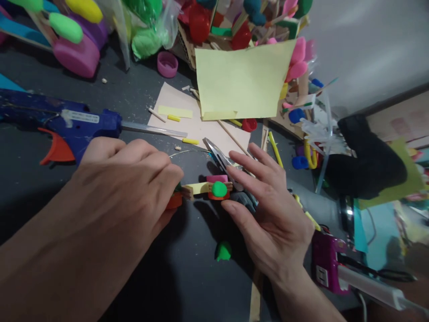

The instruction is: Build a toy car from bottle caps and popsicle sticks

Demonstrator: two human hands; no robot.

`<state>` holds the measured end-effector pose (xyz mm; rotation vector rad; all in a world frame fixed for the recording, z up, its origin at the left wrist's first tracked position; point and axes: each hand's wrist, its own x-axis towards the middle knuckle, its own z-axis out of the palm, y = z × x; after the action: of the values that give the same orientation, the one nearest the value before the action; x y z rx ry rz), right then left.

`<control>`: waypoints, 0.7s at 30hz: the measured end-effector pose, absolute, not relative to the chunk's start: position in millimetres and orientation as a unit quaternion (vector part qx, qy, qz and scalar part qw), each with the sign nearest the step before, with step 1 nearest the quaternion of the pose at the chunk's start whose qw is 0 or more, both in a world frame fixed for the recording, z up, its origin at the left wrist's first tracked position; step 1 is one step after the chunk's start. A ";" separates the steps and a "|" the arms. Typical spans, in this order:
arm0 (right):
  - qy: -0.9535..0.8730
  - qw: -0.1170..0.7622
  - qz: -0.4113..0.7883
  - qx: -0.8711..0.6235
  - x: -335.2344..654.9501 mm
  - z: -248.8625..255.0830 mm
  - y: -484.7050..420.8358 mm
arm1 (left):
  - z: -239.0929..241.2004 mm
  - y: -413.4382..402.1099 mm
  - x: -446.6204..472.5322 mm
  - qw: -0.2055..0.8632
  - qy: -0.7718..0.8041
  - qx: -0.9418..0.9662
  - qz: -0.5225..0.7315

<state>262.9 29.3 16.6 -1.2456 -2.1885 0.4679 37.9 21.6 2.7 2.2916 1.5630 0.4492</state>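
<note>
My left hand [134, 179] is closed in a pinch on the left end of a small craft piece [208, 188] lying on the dark table [187, 277]. The piece is a wooden stick with a yellow strip, a pink block, a green clay blob and an orange cap; another orange cap [174, 201] sits under my left fingertips. My right hand [268, 210] rests just right of the piece, fingers stretched out and apart, lying over a pair of pliers [221, 158] whose metal jaws stick out behind the fingers. A thin wire [187, 152] curves between the hands.
A blue glue gun [67, 125] with an orange trigger lies at the left. A yellow paper sheet [241, 82] and beige card [201, 125] lie behind. A green clay bit [223, 251] sits near me. Coloured clay-and-stick crafts crowd the back; a purple tool [326, 264] is at right.
</note>
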 end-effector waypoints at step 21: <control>-0.900 -0.022 0.167 -0.402 292.1 58.2 -8.0 | 20.9 42.6 20.3 0.097 0.550 0.828 0.057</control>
<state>292.1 -8.0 58.2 -1.2817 -2.8680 0.5316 20.3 42.6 20.9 2.4513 1.6276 0.1698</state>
